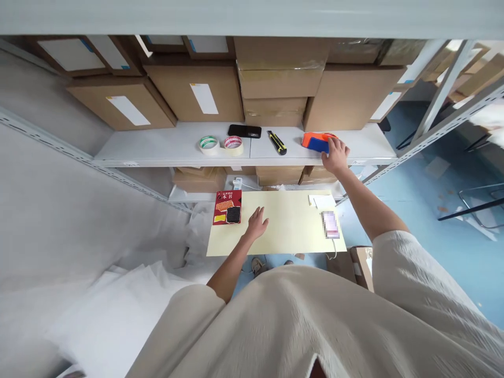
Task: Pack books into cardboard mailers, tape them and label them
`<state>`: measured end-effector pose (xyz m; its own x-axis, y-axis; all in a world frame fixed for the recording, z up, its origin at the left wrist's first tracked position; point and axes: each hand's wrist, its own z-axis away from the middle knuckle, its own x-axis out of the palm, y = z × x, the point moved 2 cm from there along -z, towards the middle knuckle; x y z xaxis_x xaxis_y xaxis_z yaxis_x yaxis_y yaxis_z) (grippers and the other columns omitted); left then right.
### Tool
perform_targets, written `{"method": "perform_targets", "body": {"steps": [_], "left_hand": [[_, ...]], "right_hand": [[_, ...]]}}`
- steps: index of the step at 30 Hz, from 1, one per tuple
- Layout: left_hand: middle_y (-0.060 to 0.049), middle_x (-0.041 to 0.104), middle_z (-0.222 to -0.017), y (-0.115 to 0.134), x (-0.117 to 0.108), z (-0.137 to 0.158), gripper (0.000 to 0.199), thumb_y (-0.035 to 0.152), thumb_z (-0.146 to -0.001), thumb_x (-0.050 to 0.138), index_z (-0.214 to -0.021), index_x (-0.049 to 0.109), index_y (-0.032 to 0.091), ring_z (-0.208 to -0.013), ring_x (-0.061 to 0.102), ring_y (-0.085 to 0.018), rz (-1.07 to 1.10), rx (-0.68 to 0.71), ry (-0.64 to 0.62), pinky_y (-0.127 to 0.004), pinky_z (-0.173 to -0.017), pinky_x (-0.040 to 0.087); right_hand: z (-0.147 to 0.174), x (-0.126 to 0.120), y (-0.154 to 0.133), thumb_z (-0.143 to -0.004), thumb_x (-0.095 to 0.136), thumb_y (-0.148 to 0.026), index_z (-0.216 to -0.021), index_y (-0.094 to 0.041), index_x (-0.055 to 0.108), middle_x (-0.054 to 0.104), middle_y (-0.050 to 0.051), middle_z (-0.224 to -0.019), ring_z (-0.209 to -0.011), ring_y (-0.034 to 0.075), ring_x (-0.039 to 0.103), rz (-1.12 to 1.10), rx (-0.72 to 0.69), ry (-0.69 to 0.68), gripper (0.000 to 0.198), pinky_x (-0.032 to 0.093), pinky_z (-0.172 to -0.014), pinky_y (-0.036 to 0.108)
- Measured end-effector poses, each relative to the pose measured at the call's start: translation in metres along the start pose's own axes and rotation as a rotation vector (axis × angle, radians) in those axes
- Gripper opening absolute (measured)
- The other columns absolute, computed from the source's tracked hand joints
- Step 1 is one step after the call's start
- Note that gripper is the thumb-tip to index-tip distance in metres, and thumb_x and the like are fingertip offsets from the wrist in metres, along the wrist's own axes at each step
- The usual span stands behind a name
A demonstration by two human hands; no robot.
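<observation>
My right hand (336,156) reaches to the right part of the white shelf, its fingers curled over the end of an orange-and-blue tape dispenser (317,143). The fingers partly cover the dispenser. Above the pale yellow tabletop (291,218) my left hand (257,224) is held palm down, fingers apart and holding nothing. A red book (227,207) with a patterned cover lies on the tabletop, left of that hand. On the shelf, a black and yellow utility knife (277,143) lies to the left of the dispenser.
Two tape rolls, one green-marked (209,144) and one red-marked (233,144), and a black phone (244,131) lie on the shelf. Cardboard boxes (197,100) stand behind them. A phone with a cable (331,224) is at the tabletop's right. Metal shelf posts (444,131) flank the space.
</observation>
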<state>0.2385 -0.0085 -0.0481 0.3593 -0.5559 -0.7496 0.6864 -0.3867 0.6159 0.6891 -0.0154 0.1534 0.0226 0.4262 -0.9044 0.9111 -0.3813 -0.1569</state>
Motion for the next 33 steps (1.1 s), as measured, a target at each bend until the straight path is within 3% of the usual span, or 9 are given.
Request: {"method": "perform_targets", "body": {"steps": [5, 10, 16, 21, 25, 29, 33], "left_hand": [[-0.02, 0.034, -0.189, 0.012, 0.011, 0.014, 0.066, 0.044, -0.113, 0.055, -0.175, 0.044, 0.022, -0.178, 0.031, -0.034, -0.009, -0.035, -0.01, -0.055, -0.141, 0.033], [-0.021, 0.031, -0.19, 0.023, 0.025, 0.024, 0.063, 0.039, -0.114, 0.053, -0.173, 0.047, 0.019, -0.178, 0.029, -0.033, -0.042, -0.049, -0.077, -0.053, -0.142, 0.031], [-0.02, 0.032, -0.19, 0.039, 0.044, 0.023, 0.061, 0.042, -0.114, 0.054, -0.171, 0.051, 0.02, -0.178, 0.03, -0.032, -0.037, -0.022, -0.165, -0.049, -0.142, 0.031], [-0.019, 0.03, -0.191, 0.049, 0.061, 0.021, 0.062, 0.041, -0.114, 0.053, -0.171, 0.051, 0.02, -0.179, 0.028, -0.031, -0.043, 0.006, -0.244, -0.047, -0.143, 0.029], [-0.018, 0.034, -0.19, 0.048, 0.074, 0.029, 0.06, 0.045, -0.114, 0.055, -0.169, 0.055, 0.02, -0.178, 0.031, -0.03, -0.046, 0.018, -0.291, -0.046, -0.143, 0.029], [-0.019, 0.033, -0.19, 0.036, 0.08, 0.045, 0.06, 0.044, -0.113, 0.055, -0.168, 0.055, 0.019, -0.178, 0.031, -0.031, -0.072, -0.014, -0.357, -0.046, -0.143, 0.03], [-0.017, 0.033, -0.19, 0.023, 0.077, 0.055, 0.06, 0.046, -0.113, 0.054, -0.167, 0.056, 0.022, -0.177, 0.032, -0.032, -0.084, -0.047, -0.388, -0.048, -0.142, 0.033]], "right_hand": [[-0.021, 0.003, 0.008, -0.104, 0.051, -0.029, -0.166, -0.013, 0.056, 0.056, 0.028, -0.16, -0.14, 0.047, 0.042, 0.088, -0.036, -0.045, 0.064, 0.031, -0.117, 0.073], [0.006, -0.008, 0.004, -0.107, 0.048, -0.027, -0.15, -0.013, 0.068, 0.063, 0.026, -0.147, -0.133, 0.046, 0.045, 0.021, -0.054, 0.011, 0.05, 0.034, -0.113, 0.067], [0.112, -0.008, -0.011, -0.109, 0.051, -0.032, -0.142, -0.019, 0.07, 0.069, 0.022, -0.142, -0.127, 0.042, 0.052, -0.078, -0.06, 0.035, 0.04, 0.038, -0.109, 0.058], [0.226, 0.046, -0.023, -0.106, 0.056, -0.027, -0.129, -0.019, 0.073, 0.072, 0.021, -0.141, -0.136, 0.039, 0.056, -0.174, 0.082, -0.199, 0.029, 0.042, -0.105, 0.049], [0.302, 0.096, -0.026, -0.098, 0.063, -0.021, -0.117, -0.021, 0.073, 0.074, 0.019, -0.135, -0.131, 0.035, 0.061, -0.231, 0.353, -0.431, 0.022, 0.045, -0.101, 0.044], [0.346, 0.125, -0.027, -0.1, 0.064, -0.023, -0.117, -0.021, 0.072, 0.076, 0.017, -0.128, -0.123, 0.033, 0.064, -0.241, 0.497, -0.513, 0.019, 0.044, -0.102, 0.042], [0.362, 0.136, -0.025, -0.103, 0.062, -0.022, -0.12, -0.018, 0.073, 0.076, 0.02, -0.129, -0.125, 0.034, 0.065, -0.209, 0.541, -0.54, 0.021, 0.044, -0.106, 0.044]]}}
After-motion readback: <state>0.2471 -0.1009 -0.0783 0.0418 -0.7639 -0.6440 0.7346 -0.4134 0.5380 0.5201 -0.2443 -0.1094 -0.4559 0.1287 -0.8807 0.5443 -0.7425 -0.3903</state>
